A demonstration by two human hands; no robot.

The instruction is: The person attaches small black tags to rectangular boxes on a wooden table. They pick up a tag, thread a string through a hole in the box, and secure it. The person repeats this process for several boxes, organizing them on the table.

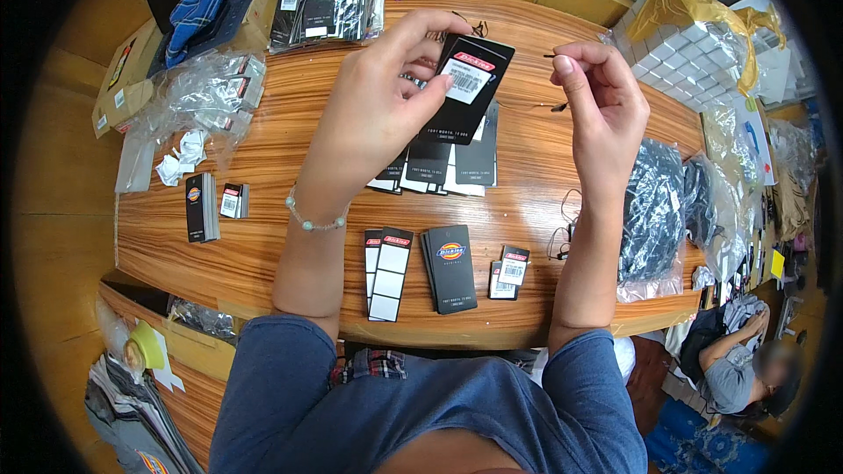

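My left hand is closed around black hang tags and holds them up over the table. The front one has a red band and a white barcode sticker, with my thumb on its edge. To the right, my right hand pinches a thin black tag string between thumb and finger. Whether this string joins the tags is too fine to see. Beneath the left hand lies a spread of black tags, partly hidden by the held ones. Several dark strings lie beside my right forearm.
Near the front edge lie long label cards, a stack of black tags and small barcode tags. More stacks sit left. Bagged tags stand behind, bagged dark clothing right. Another person sits at lower right.
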